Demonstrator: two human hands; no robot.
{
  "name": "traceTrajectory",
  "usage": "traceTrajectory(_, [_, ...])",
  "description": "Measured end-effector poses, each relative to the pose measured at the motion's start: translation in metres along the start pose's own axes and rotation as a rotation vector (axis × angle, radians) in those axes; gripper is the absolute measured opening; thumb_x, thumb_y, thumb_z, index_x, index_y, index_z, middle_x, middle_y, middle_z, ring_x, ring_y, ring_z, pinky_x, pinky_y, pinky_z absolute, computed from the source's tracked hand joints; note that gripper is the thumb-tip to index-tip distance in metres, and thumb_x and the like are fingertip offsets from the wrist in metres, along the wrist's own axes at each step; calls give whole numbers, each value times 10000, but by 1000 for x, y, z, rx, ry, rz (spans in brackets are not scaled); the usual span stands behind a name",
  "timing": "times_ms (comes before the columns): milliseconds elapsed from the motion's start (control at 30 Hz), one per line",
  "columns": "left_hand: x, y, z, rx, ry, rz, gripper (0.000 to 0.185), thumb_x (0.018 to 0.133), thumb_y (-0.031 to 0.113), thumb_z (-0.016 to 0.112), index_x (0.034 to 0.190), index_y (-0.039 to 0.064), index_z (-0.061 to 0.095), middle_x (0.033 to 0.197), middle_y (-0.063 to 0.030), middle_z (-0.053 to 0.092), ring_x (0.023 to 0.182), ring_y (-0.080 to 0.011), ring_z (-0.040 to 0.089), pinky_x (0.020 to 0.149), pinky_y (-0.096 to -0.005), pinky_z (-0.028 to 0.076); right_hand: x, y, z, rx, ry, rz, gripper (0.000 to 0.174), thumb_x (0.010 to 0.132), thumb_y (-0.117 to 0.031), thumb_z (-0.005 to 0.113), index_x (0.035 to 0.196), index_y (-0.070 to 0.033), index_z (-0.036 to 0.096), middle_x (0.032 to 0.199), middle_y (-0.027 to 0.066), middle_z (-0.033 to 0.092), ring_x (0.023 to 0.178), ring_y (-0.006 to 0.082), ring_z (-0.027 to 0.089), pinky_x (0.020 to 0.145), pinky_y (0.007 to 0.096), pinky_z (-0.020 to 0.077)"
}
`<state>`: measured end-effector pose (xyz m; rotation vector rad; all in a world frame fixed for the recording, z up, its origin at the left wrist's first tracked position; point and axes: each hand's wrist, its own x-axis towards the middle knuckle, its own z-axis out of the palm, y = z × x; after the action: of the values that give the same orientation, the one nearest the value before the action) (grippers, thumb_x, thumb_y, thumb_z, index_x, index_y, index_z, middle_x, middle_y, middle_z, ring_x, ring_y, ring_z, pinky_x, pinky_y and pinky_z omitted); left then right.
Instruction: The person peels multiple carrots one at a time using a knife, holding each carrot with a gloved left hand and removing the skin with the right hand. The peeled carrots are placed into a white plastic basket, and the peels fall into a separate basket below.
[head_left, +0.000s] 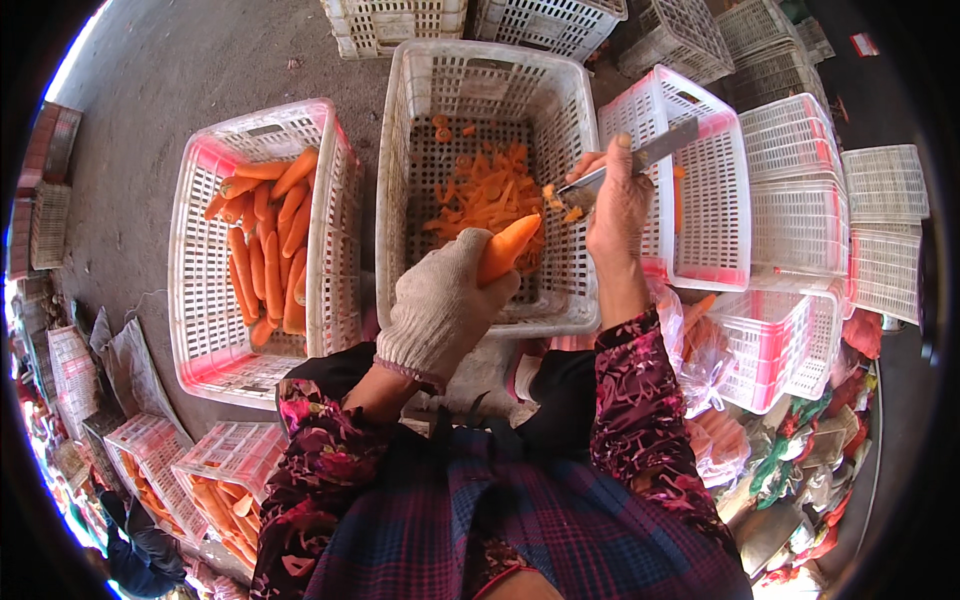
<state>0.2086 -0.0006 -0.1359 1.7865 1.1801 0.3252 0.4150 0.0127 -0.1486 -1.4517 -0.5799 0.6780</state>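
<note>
A knitted white glove covers my left hand (450, 292), which grips a carrot (514, 241) with its tapered end pointing up and right. My bare right hand (619, 195) is closed around a knife or peeler with a flat metal blade (664, 146). Bits of carrot cling near the tool's lower end, a short way from the carrot's tip. Under both hands stands a dirty white plastic crate (390, 187), with a heap of orange carrot peelings (491, 184) and a few cut round ends on its slotted floor. Fingers hide the tool's handle.
On the left, a white and pink crate (326, 225) holds many whole carrots (274, 240). Nested crates (709, 187) stand close on the right, near clear plastic bags of carrots (701, 345). More crates (397, 26) line the far side. Crates of carrots (225, 510) sit lower left.
</note>
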Motion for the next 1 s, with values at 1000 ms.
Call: traceTrajectory(1000, [7,11,-18,-498,-357,-286,423,946,352,705,1158,-10,650,855,-14,619,753,-106,587,653,-293,504,-17,15,7,-30,-175,96,606,1017,-568,585,733,-34,619,732,94,678,699,184,674,676,359,542])
